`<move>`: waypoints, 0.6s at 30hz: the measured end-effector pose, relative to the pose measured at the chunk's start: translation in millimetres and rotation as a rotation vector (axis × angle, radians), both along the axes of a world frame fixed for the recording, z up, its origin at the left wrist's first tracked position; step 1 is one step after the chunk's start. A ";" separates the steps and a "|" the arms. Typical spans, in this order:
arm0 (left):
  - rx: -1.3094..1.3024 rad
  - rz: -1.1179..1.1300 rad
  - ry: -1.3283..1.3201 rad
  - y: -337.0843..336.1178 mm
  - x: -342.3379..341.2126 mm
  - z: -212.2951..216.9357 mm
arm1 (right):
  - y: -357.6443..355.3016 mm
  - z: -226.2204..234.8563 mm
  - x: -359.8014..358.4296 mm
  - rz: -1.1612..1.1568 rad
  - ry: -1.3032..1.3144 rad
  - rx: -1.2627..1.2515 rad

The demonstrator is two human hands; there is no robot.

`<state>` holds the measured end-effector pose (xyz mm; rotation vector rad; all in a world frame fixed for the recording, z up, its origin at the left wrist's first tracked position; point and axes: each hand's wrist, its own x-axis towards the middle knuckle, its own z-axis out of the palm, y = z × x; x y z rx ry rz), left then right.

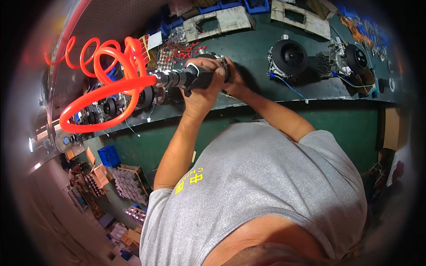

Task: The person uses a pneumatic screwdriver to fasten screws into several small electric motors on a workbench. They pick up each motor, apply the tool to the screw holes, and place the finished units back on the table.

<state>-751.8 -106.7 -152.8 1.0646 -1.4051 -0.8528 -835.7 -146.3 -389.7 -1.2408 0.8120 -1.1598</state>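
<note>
My left hand (200, 98) is wrapped round a black air tool (202, 80) with a metal hose coupling. A bright red coiled air hose (95, 127) runs off from that coupling to the left. Close beside it, my right hand (236, 83) has its fingers curled at a dark part near the tool's far end; what they grip is partly hidden. Behind both hands, a small engine (203, 52) on the bench shows only in part, and the tool's tip is out of sight.
Two engines with black fan wheels (289, 57) (355, 58) stand on the green bench (248, 40) at right. More engines (111, 106) line the left. Red-tipped small parts (186, 49), white frames (217, 24) and blue bins (257, 6) lie at the back.
</note>
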 end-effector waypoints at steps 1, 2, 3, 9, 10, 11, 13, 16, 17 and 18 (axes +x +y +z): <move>0.008 0.008 -0.026 0.0 -0.6 -0.1 | 1.5 -1.7 0.7 -0.014 -0.019 -0.005; 0.010 0.007 -0.009 -0.3 -1.4 0.0 | 1.5 1.2 0.2 -0.010 -0.033 -0.006; 0.012 0.006 0.007 -0.5 -2.3 0.0 | 2.3 4.2 -0.6 -0.006 -0.045 -0.006; 0.038 -0.005 0.023 -1.1 -5.3 2.4 | -4.8 9.2 -3.7 0.002 0.007 -0.160; 0.048 0.004 0.059 -0.1 -9.0 4.0 | 0.3 11.9 -4.1 -0.048 0.027 -0.229; 0.055 0.035 0.084 1.2 -10.5 4.4 | 0.9 19.9 -5.0 -0.030 0.000 -0.236; 0.070 0.022 0.063 2.6 -8.0 10.7 | 1.0 36.2 -4.8 0.000 -0.031 -0.248; 0.099 0.078 0.018 9.1 -6.6 30.2 | 2.6 40.1 -6.8 0.043 -0.005 -0.193; 0.061 0.078 0.014 6.8 -3.3 32.3 | 2.5 39.1 -7.6 0.052 0.012 -0.175; 0.023 0.077 0.009 5.0 -0.4 37.1 | 3.0 38.3 -7.5 0.063 0.032 -0.157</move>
